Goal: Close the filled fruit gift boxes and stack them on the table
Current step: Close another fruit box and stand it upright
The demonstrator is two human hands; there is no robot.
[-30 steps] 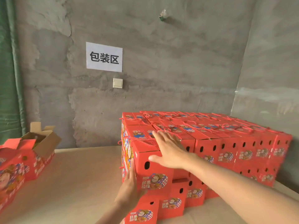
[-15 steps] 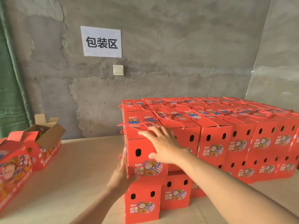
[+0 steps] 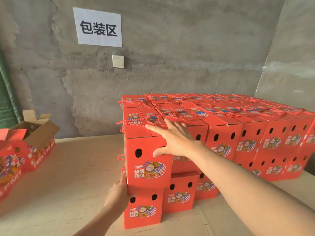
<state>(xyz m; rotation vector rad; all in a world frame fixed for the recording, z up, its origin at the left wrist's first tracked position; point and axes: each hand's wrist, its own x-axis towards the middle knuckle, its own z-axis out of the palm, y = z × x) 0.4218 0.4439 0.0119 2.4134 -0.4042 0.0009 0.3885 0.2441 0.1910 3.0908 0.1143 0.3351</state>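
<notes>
Left hand (image 3: 117,193) has slid down the held box's left side to its bottom corner since a second ago; the box now sits squarer and the right hand hasn't left its top.

Grey concrete wall (image 3: 187,57) runs behind the far edge of the table (image 3: 76,167), with green sheeting (image 3: 6,103) at the far left.

Stack of closed red gift boxes (image 3: 255,133) fills the right side of the table, two tiers high, reaching back toward the wall.

Open red boxes (image 3: 25,155) stand at the left edge of the table, well apart from the stack, brown cardboard flaps (image 3: 40,132) up. Contents too blurred to tell.

Held gift box (image 3: 148,160) is at the stack's front-left corner, upright on a lower box (image 3: 143,212) that stands on the table. It sticks out toward the near edge past its neighbours on the right.

Right hand (image 3: 175,140): fingers straight and spread flat on the box's top near the front right corner, thumb down on the front face. Pressing, not gripping.

Left hand: lies against the box's lower left side where it meets the lower box, thumb at the front edge. Nothing gripped; fingers mostly hidden behind the box.

White paper sign (image 3: 98,28) with three black characters hangs on the wall, a light switch (image 3: 118,61) just below its right corner.

Red rope handle (image 3: 136,120) lies across the lid beyond the right hand.
</notes>
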